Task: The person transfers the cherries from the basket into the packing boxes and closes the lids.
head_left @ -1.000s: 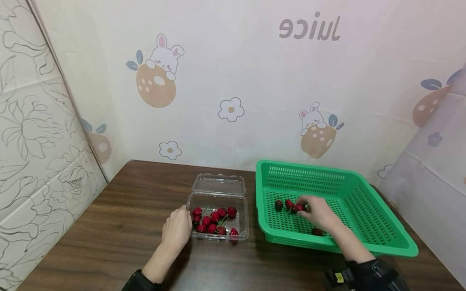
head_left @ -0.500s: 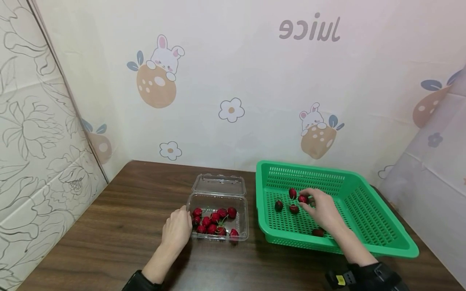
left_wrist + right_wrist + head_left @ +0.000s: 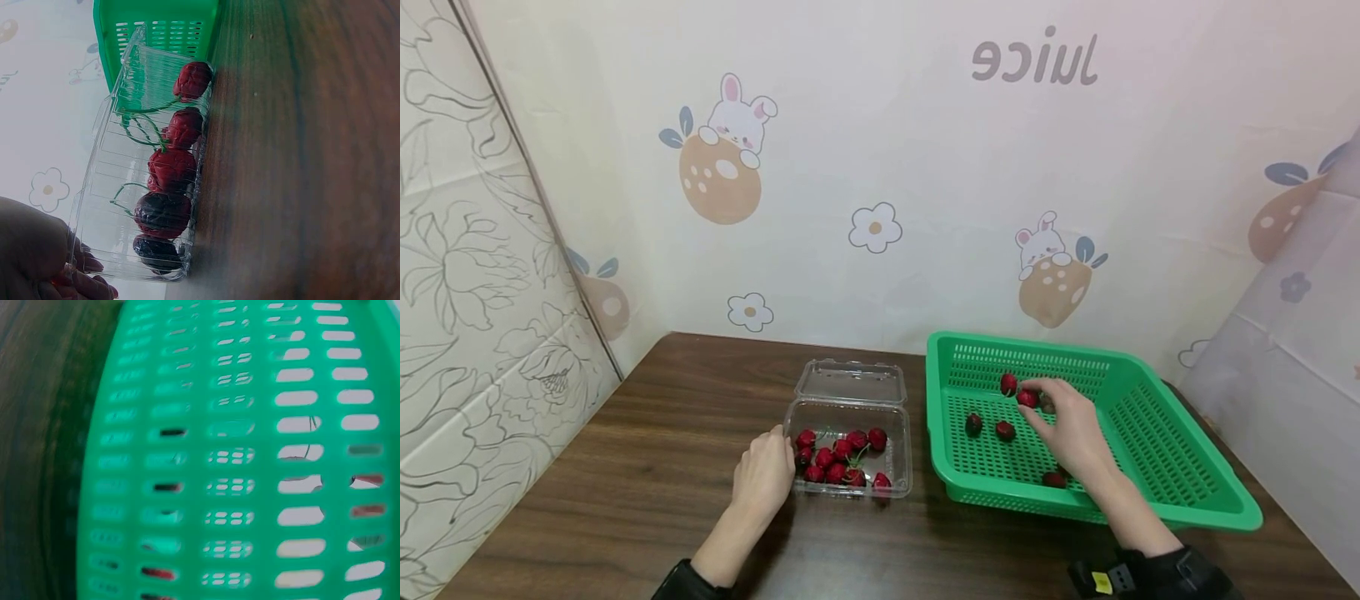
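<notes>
in the green basket [image 3: 1183, 446], the right hand [image 3: 1073, 429] has thumb and fingers curled round one cherry [image 3: 1027, 399]; too light a pinch could let it slip. the left hand [image 3: 764, 475] grips the clear box [image 3: 897, 421] by its side, and squeezing too hard might buckle it.

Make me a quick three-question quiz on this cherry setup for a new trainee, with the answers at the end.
1. Which hand grips the clear plastic clamshell that holds cherries?
2. True or false: the clamshell's lid is closed over the fruit.
3. Where is the right hand?
A) left of the clamshell
B) inside the green basket
C) behind the lid

Key:
1. The left hand, at the clamshell's left edge.
2. False; the lid is open at the back.
3. B
</notes>
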The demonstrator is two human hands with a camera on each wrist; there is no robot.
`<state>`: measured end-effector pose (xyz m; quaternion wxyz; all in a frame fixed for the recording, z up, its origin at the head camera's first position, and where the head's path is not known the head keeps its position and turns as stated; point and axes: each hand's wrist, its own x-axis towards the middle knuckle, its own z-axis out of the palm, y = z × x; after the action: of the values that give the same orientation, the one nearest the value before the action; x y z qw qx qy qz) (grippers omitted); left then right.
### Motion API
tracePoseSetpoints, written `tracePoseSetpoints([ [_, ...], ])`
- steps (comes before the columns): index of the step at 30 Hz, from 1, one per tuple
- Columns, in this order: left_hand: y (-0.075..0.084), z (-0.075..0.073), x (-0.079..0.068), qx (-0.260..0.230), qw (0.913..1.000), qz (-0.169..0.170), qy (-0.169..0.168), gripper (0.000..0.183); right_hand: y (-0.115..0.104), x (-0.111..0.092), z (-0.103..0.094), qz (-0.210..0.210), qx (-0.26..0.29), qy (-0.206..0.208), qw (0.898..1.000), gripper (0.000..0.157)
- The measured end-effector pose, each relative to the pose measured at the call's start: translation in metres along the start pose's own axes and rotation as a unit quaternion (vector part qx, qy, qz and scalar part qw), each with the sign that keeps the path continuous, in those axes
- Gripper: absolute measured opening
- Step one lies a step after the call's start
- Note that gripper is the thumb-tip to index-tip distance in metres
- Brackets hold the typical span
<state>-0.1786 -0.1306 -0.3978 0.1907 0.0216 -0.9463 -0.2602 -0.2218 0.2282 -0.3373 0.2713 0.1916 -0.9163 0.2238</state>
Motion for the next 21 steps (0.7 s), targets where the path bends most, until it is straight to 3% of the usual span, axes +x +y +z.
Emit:
tracePoseSetpoints([
  [21, -0.001, 0.003, 0.000, 0.002, 1.0000, 0.000, 0.004, 0.016, -0.060, 0.002, -0.009, -0.044, 0.035, 0.054, 0.997, 0.034],
])
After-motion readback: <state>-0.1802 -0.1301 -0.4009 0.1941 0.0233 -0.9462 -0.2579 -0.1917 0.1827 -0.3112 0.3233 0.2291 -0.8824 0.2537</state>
